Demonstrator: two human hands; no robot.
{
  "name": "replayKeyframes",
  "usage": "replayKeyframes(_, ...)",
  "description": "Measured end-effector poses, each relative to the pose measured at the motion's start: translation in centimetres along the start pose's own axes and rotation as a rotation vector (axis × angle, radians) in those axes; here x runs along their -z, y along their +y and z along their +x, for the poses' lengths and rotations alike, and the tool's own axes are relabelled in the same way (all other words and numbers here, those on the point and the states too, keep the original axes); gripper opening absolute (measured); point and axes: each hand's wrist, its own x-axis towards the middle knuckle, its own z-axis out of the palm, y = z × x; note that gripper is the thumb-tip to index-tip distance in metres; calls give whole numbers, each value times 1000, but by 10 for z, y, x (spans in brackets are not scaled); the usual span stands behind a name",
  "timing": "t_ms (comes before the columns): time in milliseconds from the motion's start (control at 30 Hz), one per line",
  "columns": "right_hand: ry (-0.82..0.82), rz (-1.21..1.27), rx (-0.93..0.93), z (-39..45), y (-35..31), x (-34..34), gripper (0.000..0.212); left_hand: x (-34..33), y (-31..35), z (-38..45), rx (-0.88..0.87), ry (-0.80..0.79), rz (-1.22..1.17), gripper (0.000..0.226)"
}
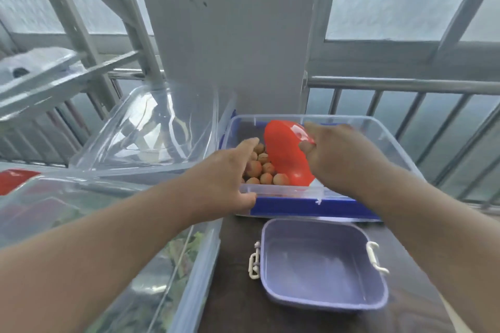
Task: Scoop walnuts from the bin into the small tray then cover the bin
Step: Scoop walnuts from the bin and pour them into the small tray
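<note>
The right hand (338,154) grips a red plastic scoop (286,154) inside the clear plastic bin (389,140), over brown walnuts (263,170); the left hand (230,170), seemingly loose, steadies the rim. Next: load it, carry to the empty lilac plastic tray (322,262).

The right hand (343,154) hides the handle of the red plastic scoop (286,154), which covers part of the brown walnuts (261,170); a clear leaf-filled bin (167,278) runs off the frame's lower edge.

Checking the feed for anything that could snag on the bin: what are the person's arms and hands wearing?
Nothing shows. Both forearms are bare up to the frame edge, with no sleeve in view. The left hand and right hand wear no gloves, and no watch, ring or bracelet is visible. The picture is slightly blurred, so fine details could be missed.
</note>
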Motion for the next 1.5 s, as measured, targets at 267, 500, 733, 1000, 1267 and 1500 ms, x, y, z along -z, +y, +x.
replayKeyframes(267,-12,-47,96,-7,-8,-8,35,-16,5,-8,103,79,-20,72)
replayKeyframes(500,-82,180,8,-11,0,-14,30,-12,5,-15,104,147,-87,86)
replayKeyframes(733,-66,432,-112,-14,3,-23,32,-13,-2,-20,66,205,-110,69)
replayKeyframes(1000,-133,607,-304,-3,7,-21,13,-15,-12,-18,60,240,-157,70)
replayKeyframes(1267,85,1095,-451,-27,18,-4,34,-16,-17,-16,20,248,-182,80)
replayKeyframes(1500,131,1224,-434,-70,30,19,25,-14,-16,-15,-96,242,-331,106)
